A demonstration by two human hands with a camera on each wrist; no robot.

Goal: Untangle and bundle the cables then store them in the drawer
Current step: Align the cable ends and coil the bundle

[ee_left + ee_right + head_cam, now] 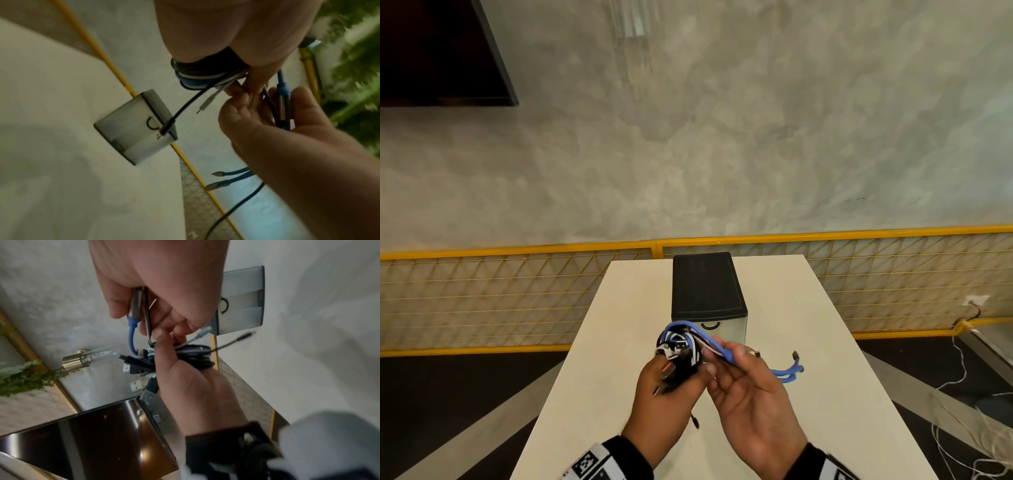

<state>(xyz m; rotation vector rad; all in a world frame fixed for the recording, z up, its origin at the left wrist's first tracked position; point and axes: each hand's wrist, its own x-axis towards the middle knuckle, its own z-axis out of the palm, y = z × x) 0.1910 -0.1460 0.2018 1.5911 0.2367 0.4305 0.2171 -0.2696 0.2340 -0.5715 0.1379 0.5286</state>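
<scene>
Both of our hands are raised together above the near half of the white table [592,342], working the same tangle of cables. Our left hand [664,394] is clenched around the cable bundle [679,346], a coil of black, white and blue leads, with several USB plugs [141,382] sticking out of the fist past the thumb. Our right hand [753,394] has its fingers curled round the blue cable [719,349], pinching it at the metal-sleeved part [136,300] just beside the bundle; from the head view the blue cable arcs up over the coil, passes through our right fingers and trails out to the right, where its split ends [791,371] hang just over the table. A thin black lead [185,104] and a white lead with a small plug [207,102] dangle loose from the coil. Just beyond our hands, on the table's middle, stands the small drawer unit [709,291] with a black top and a pale front; its drawer front with the round black handle [710,325] looks closed and faces us. Behind the table runs a yellow-framed mesh fence [482,291] along a grey wall [722,137], and a dark screen [438,51] hangs at the upper left. Loose white wires [962,394] lie on the floor at the right.
</scene>
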